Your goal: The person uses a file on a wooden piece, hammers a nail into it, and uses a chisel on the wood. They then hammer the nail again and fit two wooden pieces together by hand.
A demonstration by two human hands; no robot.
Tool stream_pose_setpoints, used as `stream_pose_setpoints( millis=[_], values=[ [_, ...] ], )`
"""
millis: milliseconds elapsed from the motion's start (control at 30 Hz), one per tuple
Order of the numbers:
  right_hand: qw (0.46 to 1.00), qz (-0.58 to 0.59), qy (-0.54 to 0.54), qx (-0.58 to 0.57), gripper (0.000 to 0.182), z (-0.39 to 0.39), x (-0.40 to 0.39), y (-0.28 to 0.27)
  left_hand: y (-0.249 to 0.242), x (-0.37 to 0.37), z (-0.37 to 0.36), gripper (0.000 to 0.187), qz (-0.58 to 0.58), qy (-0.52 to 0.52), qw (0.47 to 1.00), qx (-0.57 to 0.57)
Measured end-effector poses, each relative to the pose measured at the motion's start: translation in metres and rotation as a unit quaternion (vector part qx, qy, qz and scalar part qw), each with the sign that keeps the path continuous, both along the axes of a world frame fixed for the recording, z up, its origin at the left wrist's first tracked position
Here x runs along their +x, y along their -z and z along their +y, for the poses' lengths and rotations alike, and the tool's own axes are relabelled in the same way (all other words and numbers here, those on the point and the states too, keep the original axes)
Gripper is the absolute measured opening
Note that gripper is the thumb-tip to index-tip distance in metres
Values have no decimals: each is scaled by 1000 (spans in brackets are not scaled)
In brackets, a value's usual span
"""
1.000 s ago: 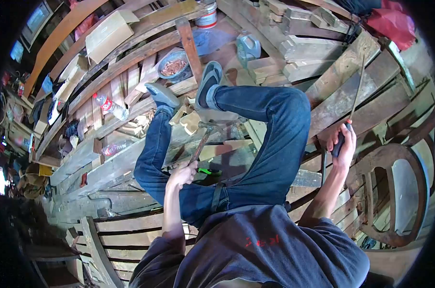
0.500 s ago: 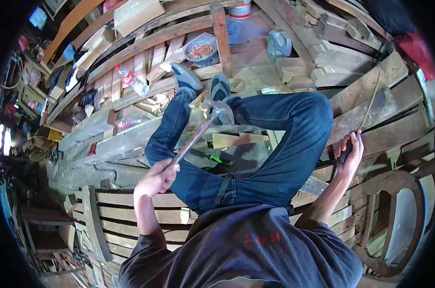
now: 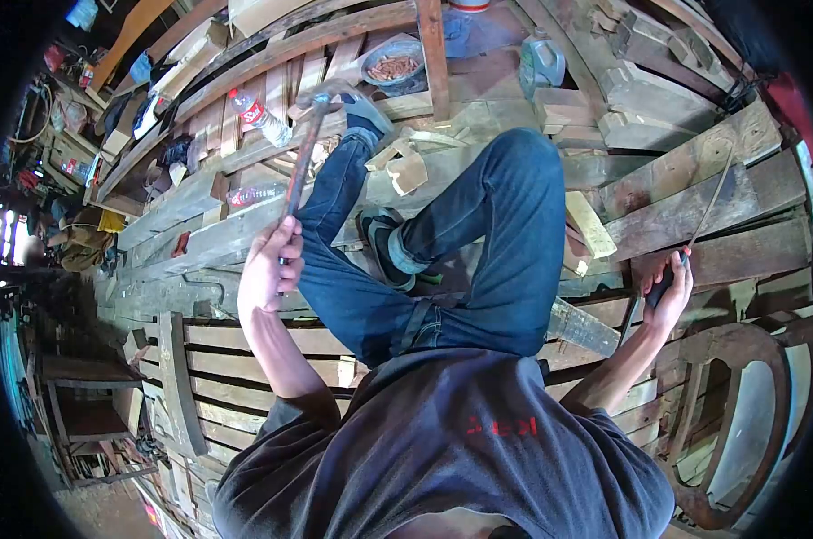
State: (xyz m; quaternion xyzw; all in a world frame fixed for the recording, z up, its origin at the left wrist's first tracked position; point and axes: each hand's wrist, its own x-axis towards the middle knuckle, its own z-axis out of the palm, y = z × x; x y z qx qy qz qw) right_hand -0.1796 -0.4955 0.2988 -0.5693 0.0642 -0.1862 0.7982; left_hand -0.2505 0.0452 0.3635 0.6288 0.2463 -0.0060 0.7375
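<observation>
- Left hand (image 3: 270, 268), left of center: fingers closed around the lower handle of the hammer (image 3: 304, 162). The grip is clamped, with the palm against the handle.
- Hammer position: extends upward from the left hand, tilted slightly right. The head lies above the hand in the upper left of the frame, overlapping the view of the left shoe (image 3: 370, 117); contact between the two cannot be determined.
- Right hand (image 3: 668, 292), right of center: fingers wrapped around the dark handle of the long-shafted tool (image 3: 711, 201). The grip is clamped.
- Long-shafted tool position: the thin shaft rises from the right hand toward the upper right, in front of the wide boards (image 3: 685, 216). Tip contact cannot be determined.
- Hand spacing: well apart, one at each side of the jeans (image 3: 514, 242).
- Between the hands: the right shoe (image 3: 390, 256) is near center; a pale wood block (image 3: 589, 225) is right of the bent knee.
- Above the left hand: the red-labeled bottle (image 3: 261, 119) lies tilted, just left of the hammer head.
- Upper center: the basin (image 3: 370, 70) contains small reddish-brown pieces (image 3: 395, 67); the blue jug (image 3: 546, 65) is to its right.
- Lower right: a curved wooden frame (image 3: 758, 346) is near the right forearm.
</observation>
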Motion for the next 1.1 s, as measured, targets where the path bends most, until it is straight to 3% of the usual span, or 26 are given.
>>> stream_pose_setpoints(
  millis=[200,733,867,1100],
  values=[
    [1000,8,2,11,16,0,3,10,-2,1,2,24,-5,-37,999,38],
    [997,57,59,3,12,-24,-15,32,-25,-9,-13,23,-50,26,998,-10],
    [996,65,57,-26,23,-22,-19,25,-28,-13,-16,24,-58,39,997,-14],
    [997,49,51,6,12,-29,-20,30,-26,-12,-18,24,-49,44,998,-18]
  ],
)
